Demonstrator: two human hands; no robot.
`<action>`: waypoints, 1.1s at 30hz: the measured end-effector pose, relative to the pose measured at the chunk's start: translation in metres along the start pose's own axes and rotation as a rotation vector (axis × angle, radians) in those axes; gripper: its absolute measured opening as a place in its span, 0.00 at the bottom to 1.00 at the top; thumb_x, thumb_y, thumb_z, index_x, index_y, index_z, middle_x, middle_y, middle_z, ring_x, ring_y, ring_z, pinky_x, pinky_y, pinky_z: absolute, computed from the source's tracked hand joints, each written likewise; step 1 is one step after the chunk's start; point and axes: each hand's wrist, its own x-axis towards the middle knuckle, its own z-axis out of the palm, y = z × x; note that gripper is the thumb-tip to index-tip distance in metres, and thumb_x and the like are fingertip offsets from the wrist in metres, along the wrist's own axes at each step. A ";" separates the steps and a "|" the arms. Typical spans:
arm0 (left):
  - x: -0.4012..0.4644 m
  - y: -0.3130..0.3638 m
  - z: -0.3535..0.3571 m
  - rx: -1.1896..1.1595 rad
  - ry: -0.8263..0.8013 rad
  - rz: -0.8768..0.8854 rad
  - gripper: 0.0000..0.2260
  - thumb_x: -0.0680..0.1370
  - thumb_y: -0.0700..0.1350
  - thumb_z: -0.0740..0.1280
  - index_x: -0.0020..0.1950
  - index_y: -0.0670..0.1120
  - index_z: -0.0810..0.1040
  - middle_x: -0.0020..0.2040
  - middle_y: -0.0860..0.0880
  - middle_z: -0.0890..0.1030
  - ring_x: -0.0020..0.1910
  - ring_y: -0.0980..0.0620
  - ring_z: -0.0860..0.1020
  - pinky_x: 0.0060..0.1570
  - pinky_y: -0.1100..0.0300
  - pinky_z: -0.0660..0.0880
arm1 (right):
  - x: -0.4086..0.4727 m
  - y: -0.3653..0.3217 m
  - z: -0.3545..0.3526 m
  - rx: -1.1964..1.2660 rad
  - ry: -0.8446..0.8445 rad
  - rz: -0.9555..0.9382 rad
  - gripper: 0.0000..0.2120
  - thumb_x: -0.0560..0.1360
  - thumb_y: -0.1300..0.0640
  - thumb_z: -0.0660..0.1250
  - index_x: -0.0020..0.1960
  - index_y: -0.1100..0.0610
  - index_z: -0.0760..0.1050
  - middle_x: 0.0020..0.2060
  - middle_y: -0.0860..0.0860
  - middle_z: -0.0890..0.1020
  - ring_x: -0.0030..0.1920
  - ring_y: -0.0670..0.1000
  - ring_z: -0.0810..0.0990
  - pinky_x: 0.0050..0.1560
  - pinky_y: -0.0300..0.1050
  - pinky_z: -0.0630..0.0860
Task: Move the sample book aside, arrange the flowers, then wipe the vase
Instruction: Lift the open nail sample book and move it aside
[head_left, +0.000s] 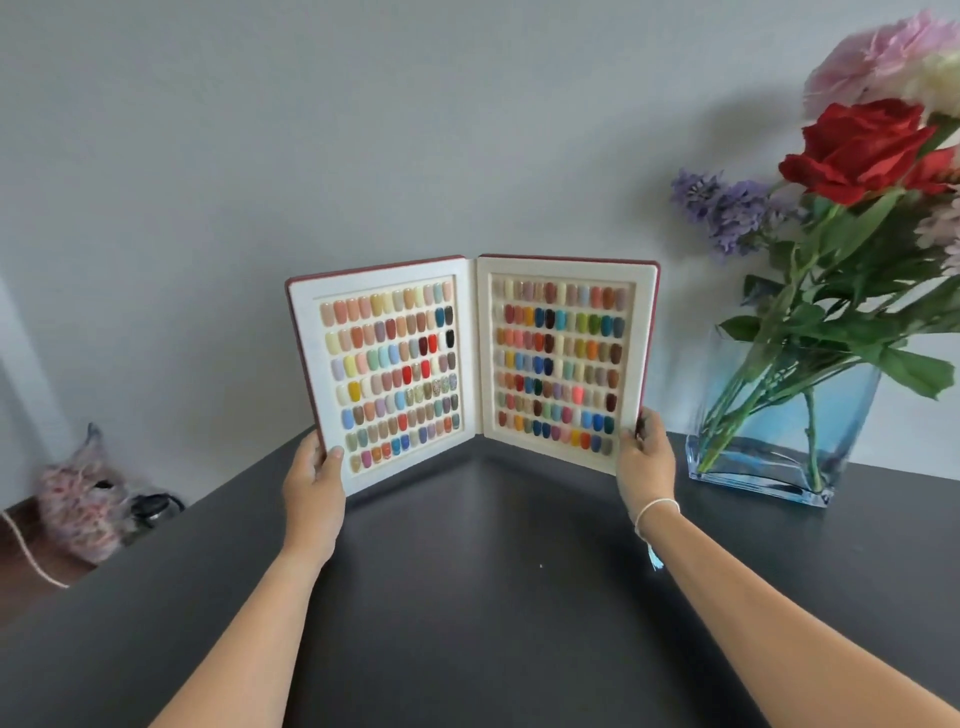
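The book (474, 366) is standing upright and open on the dark bench (483, 597), at the far side near the grey wall (311, 130), its two pages angled toward the camera like a V. Each page is showing a cream frame around rows of small coloured nail samples, and a dark red cover is edging the outside.

The left hand (313, 486) is gripping the lower left edge of the left page, thumb lying on the cream front and fingers curling behind the cover. The right hand (644, 465) is gripping the lower right edge of the right page in the same way, fingers wrapping the red edge. A thin white bracelet (655, 509) is sitting on the right wrist. Both forearms are reaching in from the near edge.

To the right of the book, apart from it, the vase (779, 431) is standing on the bench: clear blue glass, flat-sided, holding a little water in the bottom. The flowers (862, 150) are leaning out of it up and to the right, green stems crossing inside the glass. A red rose is facing the camera, purple sprigs are spreading to its left, and pink and cream blooms are blurring at the top right corner.

Beyond the bench's left edge, lower down, a fuzzy pink and grey bag (83, 509) is lying beside a pale cord (28, 551).
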 end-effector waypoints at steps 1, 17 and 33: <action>0.005 -0.003 -0.001 0.002 0.013 -0.004 0.10 0.79 0.44 0.58 0.56 0.57 0.73 0.56 0.55 0.78 0.55 0.53 0.77 0.46 0.61 0.75 | 0.008 0.003 0.008 0.000 -0.008 0.004 0.08 0.78 0.61 0.56 0.56 0.51 0.67 0.50 0.48 0.76 0.49 0.50 0.76 0.54 0.50 0.74; 0.056 -0.033 0.013 0.084 0.026 0.012 0.09 0.80 0.45 0.58 0.54 0.59 0.70 0.53 0.59 0.76 0.51 0.57 0.76 0.40 0.67 0.72 | 0.082 0.052 0.051 0.012 0.006 0.042 0.15 0.79 0.58 0.56 0.65 0.50 0.65 0.59 0.53 0.76 0.56 0.55 0.77 0.57 0.51 0.75; 0.053 -0.033 0.015 0.133 0.002 0.020 0.09 0.80 0.45 0.58 0.58 0.55 0.69 0.58 0.56 0.75 0.56 0.54 0.74 0.48 0.58 0.74 | 0.083 0.053 0.048 -0.055 -0.027 0.064 0.17 0.78 0.58 0.56 0.66 0.50 0.63 0.63 0.53 0.74 0.57 0.53 0.74 0.54 0.47 0.72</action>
